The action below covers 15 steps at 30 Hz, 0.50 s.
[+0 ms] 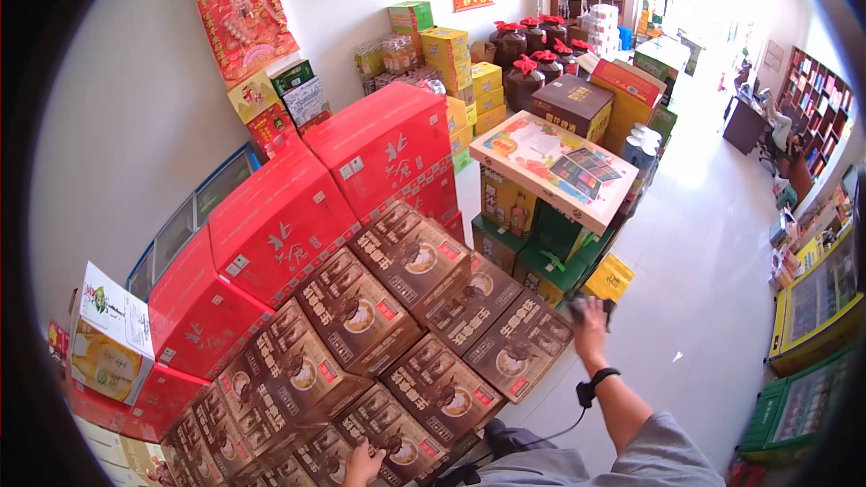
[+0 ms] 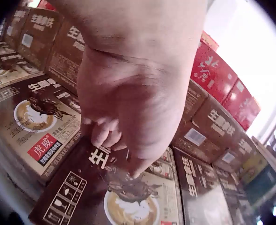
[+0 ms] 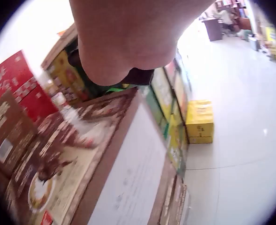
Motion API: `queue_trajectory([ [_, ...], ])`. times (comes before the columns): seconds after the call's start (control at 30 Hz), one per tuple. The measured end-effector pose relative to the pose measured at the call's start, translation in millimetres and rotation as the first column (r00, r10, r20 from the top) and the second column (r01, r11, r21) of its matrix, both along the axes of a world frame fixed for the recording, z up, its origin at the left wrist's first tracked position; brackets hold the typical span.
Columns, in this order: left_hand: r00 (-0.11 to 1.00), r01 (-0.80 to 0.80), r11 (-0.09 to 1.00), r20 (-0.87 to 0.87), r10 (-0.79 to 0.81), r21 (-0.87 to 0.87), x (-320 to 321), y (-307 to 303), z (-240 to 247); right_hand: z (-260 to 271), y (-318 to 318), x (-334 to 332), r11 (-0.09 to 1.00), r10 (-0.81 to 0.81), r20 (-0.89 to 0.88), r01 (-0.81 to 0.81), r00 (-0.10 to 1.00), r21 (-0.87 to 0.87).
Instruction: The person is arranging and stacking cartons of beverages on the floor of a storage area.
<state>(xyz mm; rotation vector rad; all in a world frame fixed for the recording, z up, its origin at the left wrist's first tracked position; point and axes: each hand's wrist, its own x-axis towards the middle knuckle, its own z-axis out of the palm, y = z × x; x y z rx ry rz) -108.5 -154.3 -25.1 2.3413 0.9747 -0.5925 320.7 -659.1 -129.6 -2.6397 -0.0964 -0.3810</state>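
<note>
My left hand (image 1: 363,464) rests on the top of a brown coffee-print carton (image 1: 392,437) at the lower middle. In the left wrist view the same hand (image 2: 128,112) has its fingers bent, with fingertips touching the carton top (image 2: 93,201). Out past the right end of the brown stack, my right hand (image 1: 591,329) grips a dark object (image 1: 608,309), whose kind I cannot tell. From the right wrist, the hand (image 3: 128,51) hides most of that black object (image 3: 139,76), above a brown carton (image 3: 67,164).
Red cartons (image 1: 284,234) line the back of the brown stack. A flat printed box (image 1: 555,167) tops green crates behind my right hand. One yellow box (image 1: 610,278) stands on the pale floor (image 1: 667,325). Dark jars with red covers (image 1: 523,81) and shelves stand farther back.
</note>
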Motion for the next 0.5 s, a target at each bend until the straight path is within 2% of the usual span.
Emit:
queue_trajectory([
  [0.03, 1.000, -0.003, 1.000, -0.008, 0.003, 0.016, 3, -3, -6, 14, 19, -6, 0.989, 0.143, 0.036, -0.144, 0.989, 0.034],
  [0.07, 0.998, -0.005, 1.000, -0.070, 0.006, 0.015, 8, -6, -10, 27, 49, -16, 0.963, 0.270, 0.132, -0.270, 0.954, -0.018],
  [0.1, 0.991, -0.002, 1.000, -0.133, 0.003, 0.011, 13, -7, -12, 31, 73, -22, 0.889, 0.448, 0.054, -0.451, 0.892, 0.077],
  [0.13, 0.980, 0.007, 1.000, -0.199, -0.006, 0.006, 22, -10, -14, 48, 108, -45, 0.821, 0.556, 0.020, -0.553, 0.831, 0.140],
  [0.17, 0.953, 0.022, 0.999, -0.302, -0.010, 0.038, 35, -14, -11, 63, 137, -59, 0.691, 0.713, -0.012, -0.700, 0.701, 0.182],
  [0.2, 0.986, 0.136, 0.988, -0.107, -0.128, 0.072, 19, -21, -19, 50, 165, -81, 0.607, 0.794, -0.057, -0.785, 0.605, 0.122],
  [0.23, 0.985, 0.096, 0.994, -0.146, -0.088, 0.047, 26, -28, -11, 27, 187, -100, 0.460, 0.888, -0.044, -0.880, 0.458, 0.119],
  [0.27, 0.982, 0.052, 0.998, -0.183, -0.046, 0.028, 34, -33, 0, 43, 199, -123, 0.356, 0.935, -0.060, -0.919, 0.350, 0.168],
  [0.3, 0.985, 0.047, 0.998, -0.170, -0.039, 0.045, 36, -38, 3, 25, 214, -137, 0.237, 0.971, -0.042, -0.954, 0.234, 0.185],
  [0.33, 0.987, 0.039, 0.997, -0.157, -0.029, 0.064, 36, -41, 5, 7, 224, -153, 0.206, 0.978, -0.029, -0.976, 0.205, 0.064],
  [0.4, 0.994, 0.031, 0.993, -0.105, -0.019, 0.115, 36, -44, 4, 3, 222, -159, 0.189, 0.972, -0.149, -0.981, 0.180, 0.053],
  [0.5, 0.999, 0.036, 0.982, -0.010, -0.035, 0.187, 20, -45, -7, 19, 188, -133, 0.322, 0.926, -0.235, -0.943, 0.296, 0.082],
])
